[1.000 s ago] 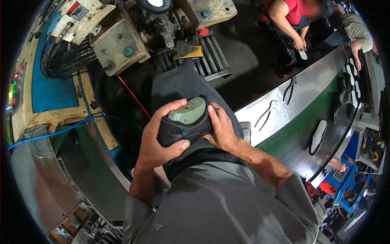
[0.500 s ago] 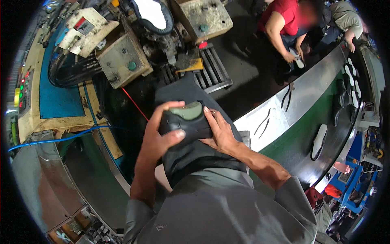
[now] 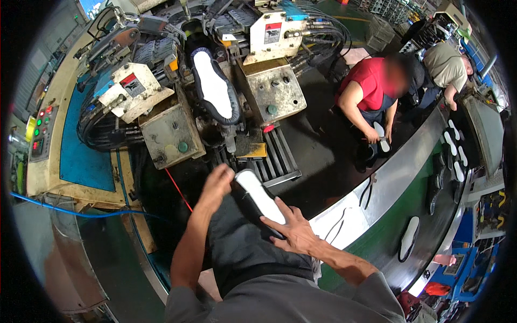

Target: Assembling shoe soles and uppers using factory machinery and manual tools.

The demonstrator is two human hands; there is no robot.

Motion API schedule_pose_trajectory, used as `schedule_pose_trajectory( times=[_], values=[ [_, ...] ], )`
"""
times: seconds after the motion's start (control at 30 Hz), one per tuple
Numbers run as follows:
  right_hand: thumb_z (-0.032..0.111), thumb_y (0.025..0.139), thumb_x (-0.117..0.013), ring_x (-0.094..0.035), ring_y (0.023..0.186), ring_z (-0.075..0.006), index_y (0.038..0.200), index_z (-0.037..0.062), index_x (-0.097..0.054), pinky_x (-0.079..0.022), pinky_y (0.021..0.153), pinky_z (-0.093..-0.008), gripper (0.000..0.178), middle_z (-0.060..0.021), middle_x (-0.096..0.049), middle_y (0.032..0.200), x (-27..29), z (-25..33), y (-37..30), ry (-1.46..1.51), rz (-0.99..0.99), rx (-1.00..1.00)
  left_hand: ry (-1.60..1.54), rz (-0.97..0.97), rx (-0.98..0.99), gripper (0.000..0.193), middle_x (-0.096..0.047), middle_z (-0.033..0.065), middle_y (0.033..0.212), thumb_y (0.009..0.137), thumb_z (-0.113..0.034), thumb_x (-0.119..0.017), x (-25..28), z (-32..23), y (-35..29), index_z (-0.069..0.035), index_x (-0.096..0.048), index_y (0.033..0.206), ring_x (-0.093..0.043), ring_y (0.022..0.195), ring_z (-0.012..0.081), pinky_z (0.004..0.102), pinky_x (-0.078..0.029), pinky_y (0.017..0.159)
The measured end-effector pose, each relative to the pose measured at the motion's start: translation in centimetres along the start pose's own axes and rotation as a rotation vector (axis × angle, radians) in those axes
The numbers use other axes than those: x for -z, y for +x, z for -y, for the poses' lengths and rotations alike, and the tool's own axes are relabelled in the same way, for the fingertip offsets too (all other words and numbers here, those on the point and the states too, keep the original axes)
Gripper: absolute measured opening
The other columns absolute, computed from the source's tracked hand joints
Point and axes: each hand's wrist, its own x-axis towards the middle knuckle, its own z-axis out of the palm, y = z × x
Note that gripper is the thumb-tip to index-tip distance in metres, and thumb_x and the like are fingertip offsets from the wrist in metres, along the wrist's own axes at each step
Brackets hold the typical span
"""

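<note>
A black shoe upper (image 3: pixel 262 202) on a last lies over my lap, turned so its white underside faces up. My right hand (image 3: pixel 292 229) is closed around its near end, thumb and fingers spread over the white and the black side. At its far end, my left hand (image 3: pixel 217 183) is raised just left of the shoe, its curled fingers smeared by motion; whether they touch it cannot be made out. Ahead, another black shoe upper (image 3: pixel 212 89) with a white underside sits sole-up in the machine (image 3: pixel 223 132), between two grimy control boxes.
Two pairs of pincers (image 3: pixel 368 192) lie on the metal ledge at right. Beyond it, a green conveyor (image 3: pixel 377 237) carries several shoe uppers. A person in red (image 3: pixel 367 89) holds a shoe, with another person behind. A blue hose (image 3: pixel 81 210) runs across the left.
The shoe upper has been turned over from its green last top to its white underside. My left hand has come off its side and moved to its far end. My view has tilted up.
</note>
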Motion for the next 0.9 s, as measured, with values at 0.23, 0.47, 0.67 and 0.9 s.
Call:
schedule_pose_trajectory(
  times=[0.23,0.47,0.67,0.9],
  values=[
    [0.032,0.086,-0.087,-0.053,0.134,-0.0547,0.154,0.0304,-0.066,-0.055,0.108,-0.0625,0.072,-0.0329,-0.027,0.174,6.3,-0.6,2.7,-0.009,-0.292,-0.213,-0.387,0.093,-0.328,0.093,-0.056,0.0132,0.158,0.102,-0.049,-0.077,1.0,-21.1,13.2,-0.008,-0.031,0.172,-0.058,0.139,0.0313,0.0525,-0.048,0.116],
    [0.029,0.087,-0.085,-0.052,0.135,-0.0556,0.157,0.0306,-0.062,-0.053,0.111,-0.0605,0.074,-0.0322,-0.026,0.174,14.5,0.5,15.8,-0.143,-0.412,-0.029,-0.426,0.119,-0.181,0.049,-0.077,0.0155,0.118,0.098,-0.031,-0.08,0.4,-24.1,12.7,-0.002,-0.066,0.134,-0.077,0.1,0.0287,0.0438,-0.064,0.093],
    [0.03,0.09,-0.083,-0.055,0.122,-0.0563,0.158,0.0334,-0.06,-0.057,0.103,-0.0607,0.072,-0.0308,-0.026,0.174,15.1,0.8,29.0,-0.217,-0.506,0.078,-0.512,0.125,-0.139,0.075,-0.066,0.0289,0.143,0.101,-0.04,-0.071,6.3,-17.0,-2.0,0.004,-0.048,0.157,-0.073,0.122,0.0424,0.056,-0.06,0.108],
    [0.03,0.089,-0.083,-0.052,0.126,-0.0595,0.161,0.036,-0.055,-0.056,0.102,-0.0639,0.078,-0.0323,-0.024,0.173,11.0,1.8,36.1,-0.179,-0.486,-0.05,-0.85,0.215,-0.133,0.112,-0.054,0.0339,0.157,0.099,-0.086,-0.049,9.9,-6.8,-12.2,-0.003,-0.03,0.172,-0.061,0.136,0.0575,0.0695,-0.054,0.11]
  ],
)
